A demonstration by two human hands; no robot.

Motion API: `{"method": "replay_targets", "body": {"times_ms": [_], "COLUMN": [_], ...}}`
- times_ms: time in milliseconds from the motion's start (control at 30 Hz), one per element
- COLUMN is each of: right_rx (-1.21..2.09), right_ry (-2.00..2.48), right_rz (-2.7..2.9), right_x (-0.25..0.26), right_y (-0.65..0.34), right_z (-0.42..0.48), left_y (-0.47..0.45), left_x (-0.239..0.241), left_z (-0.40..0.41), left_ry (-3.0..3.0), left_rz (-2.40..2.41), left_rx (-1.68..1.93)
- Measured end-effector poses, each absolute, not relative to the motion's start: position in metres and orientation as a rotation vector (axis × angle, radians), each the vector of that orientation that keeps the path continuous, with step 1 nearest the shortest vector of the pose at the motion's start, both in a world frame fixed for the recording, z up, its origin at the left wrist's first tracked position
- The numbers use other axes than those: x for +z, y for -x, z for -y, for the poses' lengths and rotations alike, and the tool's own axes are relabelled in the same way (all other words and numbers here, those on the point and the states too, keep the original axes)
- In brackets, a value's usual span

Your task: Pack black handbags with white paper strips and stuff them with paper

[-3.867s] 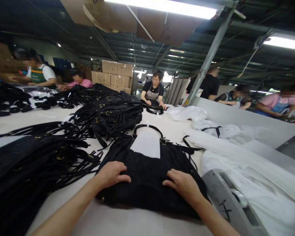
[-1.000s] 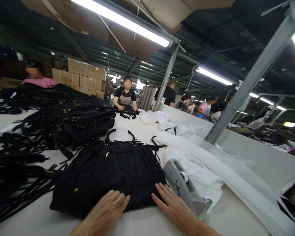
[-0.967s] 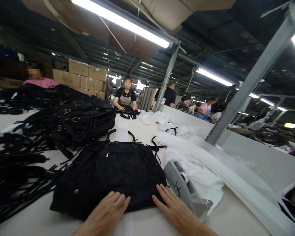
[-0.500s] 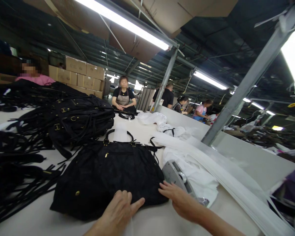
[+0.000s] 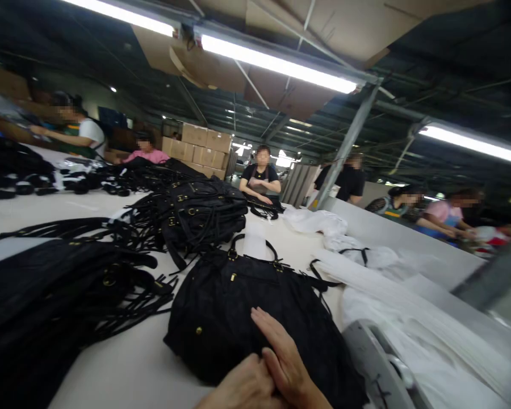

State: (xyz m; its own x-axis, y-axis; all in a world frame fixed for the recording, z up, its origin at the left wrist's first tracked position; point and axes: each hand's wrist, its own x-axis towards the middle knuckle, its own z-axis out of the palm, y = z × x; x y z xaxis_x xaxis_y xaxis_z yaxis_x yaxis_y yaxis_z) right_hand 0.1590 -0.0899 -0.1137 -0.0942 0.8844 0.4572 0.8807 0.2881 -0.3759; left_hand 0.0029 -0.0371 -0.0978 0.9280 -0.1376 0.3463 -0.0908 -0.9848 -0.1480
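At the bottom centre of the frame the right hand (image 5: 281,358) lies flat and released, fingers stretched over the black handbag (image 5: 247,312). The left hand (image 5: 242,389) rests just beside it, touching it, loosely curled and grasping nothing. The handbag lies flat on the white worktop (image 5: 123,369), handles toward the frame's middle. A stack of black bags (image 5: 200,213) sits beyond it, white dust bags (image 5: 392,284) to the right, a grey tool (image 5: 378,369) at lower right.
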Motion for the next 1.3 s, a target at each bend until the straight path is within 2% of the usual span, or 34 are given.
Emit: {"method": "replay_targets", "body": {"times_ms": [67, 133, 233, 333, 400, 467, 567, 633, 800, 933, 1033, 1100, 1167, 1233, 1300], "right_rx": [0.047, 0.1, 0.216, 0.26, 0.258, 0.252, 0.238, 0.227, 0.253, 0.337, 0.438, 0.5, 0.532, 0.524, 0.495], "right_ry": [1.508, 1.464, 1.456, 1.527, 1.581, 1.609, 1.599, 1.575, 1.513, 1.5, 1.516, 1.532, 1.54, 1.532, 1.522], "right_rz": [2.052, 2.124, 2.202, 2.215, 2.209, 2.206, 2.219, 2.215, 2.262, 2.275, 2.212, 2.175, 2.15, 2.141, 2.161], "right_x": [-0.119, -0.114, -0.104, -0.101, -0.102, -0.102, -0.102, -0.1, -0.098, -0.099, -0.096, -0.092, -0.088, -0.087, -0.088], "right_y": [-0.165, -0.166, -0.16, -0.155, -0.154, -0.154, -0.155, -0.155, -0.153, -0.153, -0.152, -0.151, -0.15, -0.151, -0.151], "right_z": [0.092, 0.093, 0.091, 0.089, 0.088, 0.089, 0.092, 0.093, 0.093, 0.09, 0.09, 0.092, 0.093, 0.093, 0.092], "left_y": [0.021, 0.058, 0.12, 0.16, 0.166, 0.159, 0.14, 0.136, 0.15, 0.152, 0.155, 0.16, 0.162, 0.157, 0.146], "left_x": [-0.087, -0.081, -0.081, -0.089, -0.095, -0.097, -0.091, -0.084, -0.072, -0.08, -0.091, -0.096, -0.095, -0.088, -0.081], "left_z": [0.025, 0.013, -0.003, -0.015, -0.018, -0.018, -0.018, -0.021, -0.028, -0.027, -0.021, -0.014, -0.005, 0.003, 0.007], "left_ry": [3.003, 3.012, 2.904, 2.792, 2.982, 3.247, 3.374, 3.302, 3.416, 3.401, 3.111, 2.793, 2.573, 2.496, 2.559], "left_rz": [-0.294, -0.186, 0.595, 1.45, 1.736, 1.821, 1.768, 1.775, 1.583, 1.677, 1.751, 1.446, 0.866, 0.306, 0.052], "left_rx": [-0.566, -0.724, -1.213, -1.477, -1.524, -1.592, -1.926, -1.997, -1.556, -1.5, -1.464, -1.457, -1.421, -1.306, -1.114]}}
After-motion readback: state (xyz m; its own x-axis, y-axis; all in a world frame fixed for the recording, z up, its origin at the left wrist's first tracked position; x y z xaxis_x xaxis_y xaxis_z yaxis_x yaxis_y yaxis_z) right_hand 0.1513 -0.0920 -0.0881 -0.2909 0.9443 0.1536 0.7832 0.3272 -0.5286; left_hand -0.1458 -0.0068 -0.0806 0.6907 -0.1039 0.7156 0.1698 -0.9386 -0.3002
